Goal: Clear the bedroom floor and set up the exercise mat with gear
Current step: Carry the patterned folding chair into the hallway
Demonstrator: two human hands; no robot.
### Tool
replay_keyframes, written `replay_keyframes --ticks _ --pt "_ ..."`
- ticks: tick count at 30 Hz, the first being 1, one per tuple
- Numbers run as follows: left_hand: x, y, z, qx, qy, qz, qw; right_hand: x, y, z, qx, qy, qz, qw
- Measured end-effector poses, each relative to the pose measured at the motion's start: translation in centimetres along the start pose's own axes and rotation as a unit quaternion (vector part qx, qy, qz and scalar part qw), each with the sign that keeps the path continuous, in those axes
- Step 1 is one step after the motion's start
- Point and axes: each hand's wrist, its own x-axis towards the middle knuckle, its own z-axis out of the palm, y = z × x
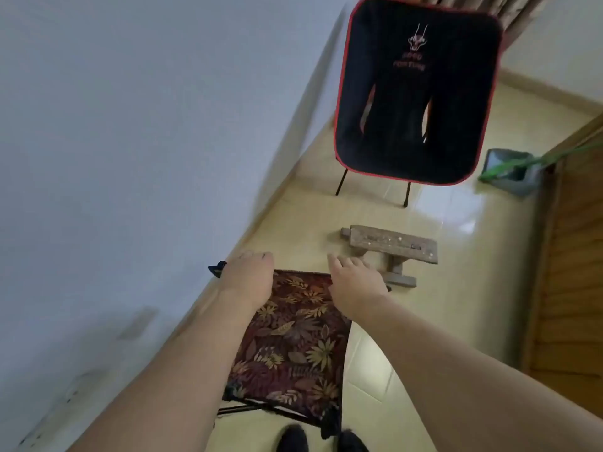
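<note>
Hands reach down to a folding chair with leaf-patterned fabric [290,340]. The left hand [249,275] curls over the far left corner of the fabric; the right hand [354,282] grips the far right corner. Just beyond the right hand a small wooden stool [391,247] stands on the tiled floor [456,305], and farther beyond it a black chair with red trim [417,93].

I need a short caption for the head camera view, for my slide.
Both hands, left and right, reach the top edge of a leaf-patterned folding chair.
</note>
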Motion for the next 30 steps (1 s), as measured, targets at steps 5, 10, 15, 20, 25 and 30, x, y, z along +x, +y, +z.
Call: replay_keyframes --ticks 5,10,15,20,25,30 --pt "2.8 -0.8 4.7 0.045 -0.014 0.021 0.999 3.8 -0.8 4.5 -0.020 -0.044 0.004 0.999" --pt "-1.3 -0.4 4.5 -0.001 -0.058 -0.004 0.998 1.1 -1.3 2.7 -0.006 -0.090 -0.014 0.996" --pt "-12.0 1.4 -0.4 -0.050 -0.085 -0.108 0.989 -9.2 -3.8 -3.1 0.006 -0.117 -0.068 0.991" --pt "-27.3 5.4 -5.8 -0.088 -0.053 -0.212 0.972 -21.5 -5.8 -8.7 -0.036 -0.097 -0.168 0.980" --pt "-38.2 6.9 -7.8 -0.125 -0.022 -0.308 0.943 -28.0 -9.6 -12.4 -0.103 -0.059 -0.266 0.957" --pt "-50.5 6.5 -6.9 -0.143 0.025 -0.419 0.896 -33.7 -18.2 -13.5 -0.192 -0.025 -0.380 0.904"
